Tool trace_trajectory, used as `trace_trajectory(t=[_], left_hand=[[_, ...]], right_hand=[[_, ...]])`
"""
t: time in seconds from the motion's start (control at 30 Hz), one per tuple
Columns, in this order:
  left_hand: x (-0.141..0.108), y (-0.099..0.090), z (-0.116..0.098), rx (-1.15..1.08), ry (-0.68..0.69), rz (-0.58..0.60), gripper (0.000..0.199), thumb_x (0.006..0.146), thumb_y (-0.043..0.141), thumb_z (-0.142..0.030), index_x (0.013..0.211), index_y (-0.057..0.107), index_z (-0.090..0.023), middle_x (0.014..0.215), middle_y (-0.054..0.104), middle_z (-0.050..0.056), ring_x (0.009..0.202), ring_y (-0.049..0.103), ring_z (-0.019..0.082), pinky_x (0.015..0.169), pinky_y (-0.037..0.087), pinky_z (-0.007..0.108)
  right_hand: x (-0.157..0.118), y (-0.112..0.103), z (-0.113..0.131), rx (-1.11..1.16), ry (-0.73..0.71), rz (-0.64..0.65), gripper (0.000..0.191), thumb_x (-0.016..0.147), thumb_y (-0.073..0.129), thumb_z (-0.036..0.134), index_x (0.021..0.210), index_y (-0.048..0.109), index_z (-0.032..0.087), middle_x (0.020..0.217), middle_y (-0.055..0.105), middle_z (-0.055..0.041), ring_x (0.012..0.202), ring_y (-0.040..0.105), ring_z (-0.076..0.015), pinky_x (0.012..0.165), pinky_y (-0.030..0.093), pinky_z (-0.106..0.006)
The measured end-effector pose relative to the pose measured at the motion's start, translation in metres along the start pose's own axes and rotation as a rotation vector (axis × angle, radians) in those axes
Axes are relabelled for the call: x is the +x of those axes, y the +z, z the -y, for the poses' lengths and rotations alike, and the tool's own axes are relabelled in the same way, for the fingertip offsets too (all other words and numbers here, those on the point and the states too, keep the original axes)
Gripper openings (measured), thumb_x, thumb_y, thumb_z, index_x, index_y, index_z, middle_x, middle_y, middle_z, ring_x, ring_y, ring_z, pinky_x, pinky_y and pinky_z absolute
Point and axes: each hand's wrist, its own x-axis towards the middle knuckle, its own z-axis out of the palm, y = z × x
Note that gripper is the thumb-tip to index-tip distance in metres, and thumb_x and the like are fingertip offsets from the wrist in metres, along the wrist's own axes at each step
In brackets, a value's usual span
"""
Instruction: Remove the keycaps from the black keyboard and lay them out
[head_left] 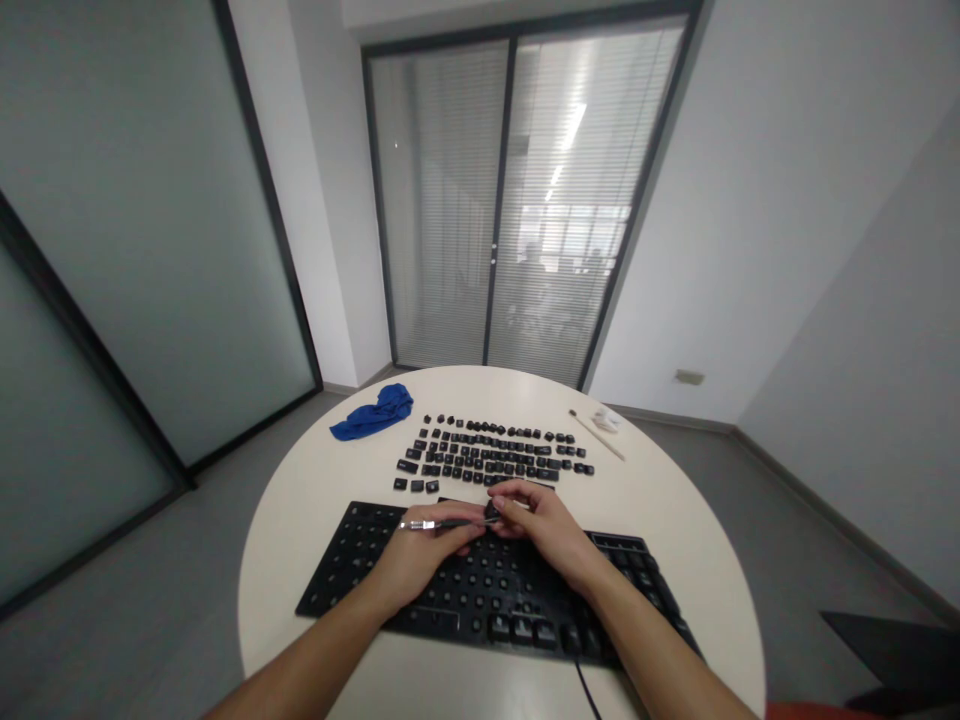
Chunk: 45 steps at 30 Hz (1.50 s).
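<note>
A black keyboard [480, 585] lies across the near part of the table, most of its keycaps off and the switch stubs bare. Above its middle, my left hand [431, 540] is closed round a slim silver-and-black tool [420, 524] that points right; its exact kind is unclear. My right hand [536, 520] pinches a small black keycap [492, 510] between its fingers. The tool's tip meets or nearly meets this keycap; the fingers partly hide the contact. Just beyond both hands, loose black keycaps [487, 453] lie in rows.
On the round cream table [285, 540], a blue cloth [375, 412] lies at the far left. A thin brush [598, 436] and a crumpled white piece [606, 420] rest at the far right. A black cable [586, 690] runs from the keyboard over the near edge.
</note>
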Motion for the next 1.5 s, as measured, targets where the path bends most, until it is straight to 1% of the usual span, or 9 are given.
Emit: trace_trajectory(t=[0.1, 0.23, 0.4, 0.5, 0.57, 0.73, 0.87, 1.2, 1.5], left_hand=[[0.000, 0.000, 0.000, 0.087, 0.122, 0.032, 0.011, 0.080, 0.070, -0.027, 0.085, 0.079, -0.023, 0.107, 0.074, 0.008, 0.101, 0.068, 0.025, 0.074, 0.059, 0.031], [0.000, 0.001, -0.004, 0.125, 0.124, 0.024, 0.013, 0.083, 0.067, -0.029, 0.087, 0.078, -0.023, 0.102, 0.074, 0.007, 0.091, 0.069, 0.023, 0.066, 0.058, 0.029], [0.000, -0.007, -0.005, 0.188, 0.072, -0.135, 0.017, 0.082, 0.067, -0.034, 0.087, 0.078, -0.022, 0.093, 0.075, 0.006, 0.081, 0.071, 0.023, 0.065, 0.056, 0.029], [0.004, -0.015, -0.002, 0.188, 0.053, -0.267, 0.023, 0.081, 0.068, -0.039, 0.090, 0.077, -0.020, 0.086, 0.077, 0.006, 0.078, 0.072, 0.024, 0.071, 0.056, 0.032], [0.006, -0.020, -0.001, 0.192, 0.034, -0.339, 0.025, 0.079, 0.070, -0.041, 0.090, 0.077, -0.020, 0.079, 0.077, 0.005, 0.074, 0.072, 0.024, 0.073, 0.055, 0.032], [0.008, -0.026, -0.004, 0.220, 0.023, -0.411, 0.026, 0.077, 0.070, -0.042, 0.087, 0.076, -0.019, 0.069, 0.075, 0.003, 0.068, 0.071, 0.023, 0.072, 0.054, 0.032], [0.009, -0.029, -0.005, 0.222, 0.022, -0.437, 0.029, 0.077, 0.069, -0.044, 0.085, 0.075, -0.017, 0.065, 0.073, 0.003, 0.066, 0.069, 0.022, 0.068, 0.052, 0.030], [0.013, -0.035, 0.003, 0.178, 0.041, -0.479, 0.033, 0.078, 0.067, -0.047, 0.083, 0.072, -0.015, 0.074, 0.074, 0.006, 0.066, 0.068, 0.022, 0.063, 0.050, 0.029], [0.012, -0.034, 0.000, 0.170, 0.042, -0.509, 0.031, 0.078, 0.068, -0.046, 0.083, 0.071, -0.015, 0.073, 0.074, 0.006, 0.064, 0.070, 0.021, 0.062, 0.053, 0.028]], right_hand=[[0.000, -0.001, 0.000, 0.041, 0.016, -0.043, 0.043, 0.073, 0.074, 0.054, 0.096, 0.066, 0.018, 0.084, 0.069, -0.0026, 0.076, 0.069, -0.0182, 0.073, 0.058, -0.034], [-0.001, -0.001, 0.002, 0.088, 0.022, -0.067, 0.039, 0.073, 0.074, 0.051, 0.096, 0.067, 0.019, 0.093, 0.068, -0.0038, 0.086, 0.069, -0.0201, 0.078, 0.059, -0.035], [0.004, -0.004, -0.002, 0.083, 0.062, -0.136, 0.024, 0.081, 0.061, 0.040, 0.089, 0.066, 0.018, 0.091, 0.064, -0.0036, 0.075, 0.065, -0.0151, 0.067, 0.057, -0.029], [0.008, -0.007, -0.007, -0.092, 0.037, -0.151, 0.022, 0.086, 0.045, 0.031, 0.086, 0.063, 0.018, 0.072, 0.059, 0.0005, 0.057, 0.055, -0.0126, 0.053, 0.047, -0.025], [0.010, -0.008, -0.007, -0.315, -0.019, -0.156, 0.025, 0.087, 0.042, 0.027, 0.090, 0.064, 0.018, 0.066, 0.057, 0.0013, 0.058, 0.054, -0.0143, 0.056, 0.045, -0.026], [0.009, -0.002, 0.013, -0.838, -0.087, -0.125, 0.026, 0.090, 0.050, 0.030, 0.096, 0.072, 0.018, 0.076, 0.069, -0.0052, 0.070, 0.062, -0.0199, 0.067, 0.045, -0.030], [0.012, 0.004, 0.027, -1.071, -0.090, -0.052, 0.021, 0.087, 0.058, 0.027, 0.096, 0.076, 0.021, 0.082, 0.074, -0.0067, 0.077, 0.067, -0.0222, 0.074, 0.047, -0.031], [0.034, 0.009, 0.020, -1.194, -0.049, 0.109, 0.016, 0.083, 0.066, 0.027, 0.090, 0.079, 0.023, 0.086, 0.077, -0.0073, 0.083, 0.071, -0.0236, 0.072, 0.049, -0.028], [0.031, 0.011, 0.023, -1.238, -0.064, 0.058, 0.018, 0.081, 0.062, 0.020, 0.092, 0.076, 0.020, 0.092, 0.076, -0.0105, 0.089, 0.070, -0.0261, 0.075, 0.048, -0.031]])
